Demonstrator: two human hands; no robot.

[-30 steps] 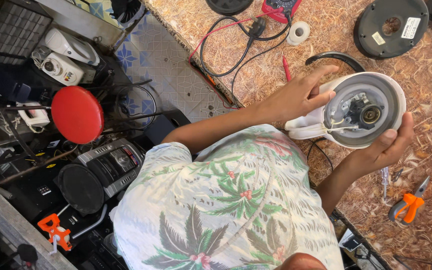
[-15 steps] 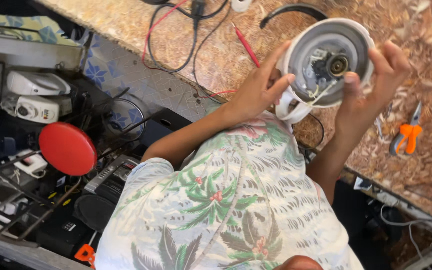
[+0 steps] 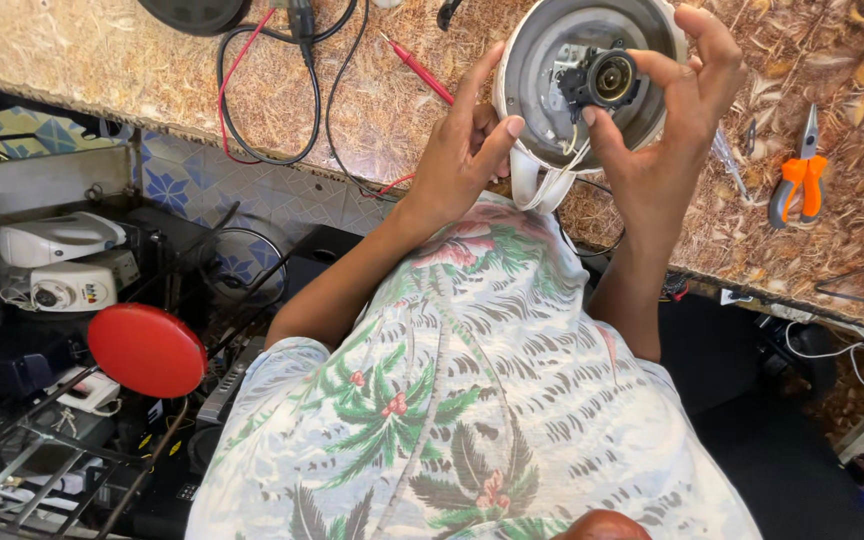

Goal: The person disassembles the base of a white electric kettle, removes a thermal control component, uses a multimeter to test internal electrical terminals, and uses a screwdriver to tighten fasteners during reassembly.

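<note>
White round plastic appliance base (image 3: 552, 75) held upturned above the speckled brown counter (image 3: 102, 60), open underside toward the camera, likely for access. Left hand (image 3: 462, 150) curled around its left rim, steadying. Right hand (image 3: 677, 100) pinches the black round connector (image 3: 607, 78) at its centre. Orange-handled pliers (image 3: 800, 170) lie right of the base.

One head-worn camera looks steeply down, close over the workbench (image 3: 102, 60).

white round kettle base (image 3: 552, 150), underside up, tilted above the worktop, black round connector (image 3: 607, 78) at its centre
</note>
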